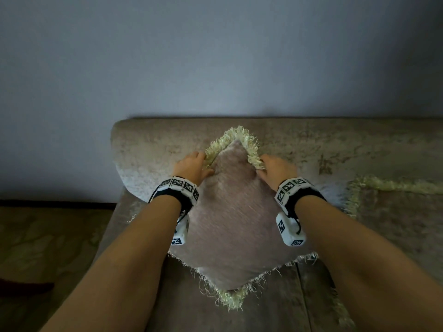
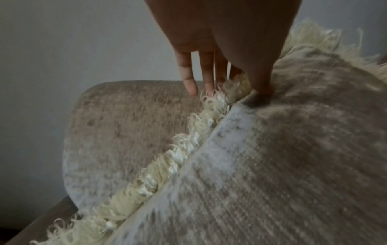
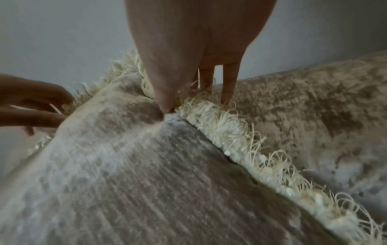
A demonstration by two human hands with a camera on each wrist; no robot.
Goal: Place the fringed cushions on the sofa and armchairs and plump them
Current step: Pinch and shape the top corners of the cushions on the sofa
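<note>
A pinkish-grey fringed cushion (image 1: 230,212) with a cream fringe stands on one corner on the sofa seat and leans on the backrest (image 1: 148,144). My left hand (image 1: 194,164) pinches its upper left edge, thumb on the front face and fingers (image 2: 206,76) behind the fringe (image 2: 167,162). My right hand (image 1: 275,168) pinches the upper right edge the same way, thumb pressed into the fabric (image 3: 125,165) and fingers (image 3: 229,86) behind the fringe (image 3: 230,137). Both hands sit just below the cushion's top corner.
A second fringed cushion (image 1: 395,204) lies against the backrest at the right. The sofa's left end (image 1: 119,212) drops to a patterned carpet (image 1: 48,248). A plain wall (image 1: 215,56) rises behind the backrest. Bare seat (image 1: 275,303) shows below the cushion.
</note>
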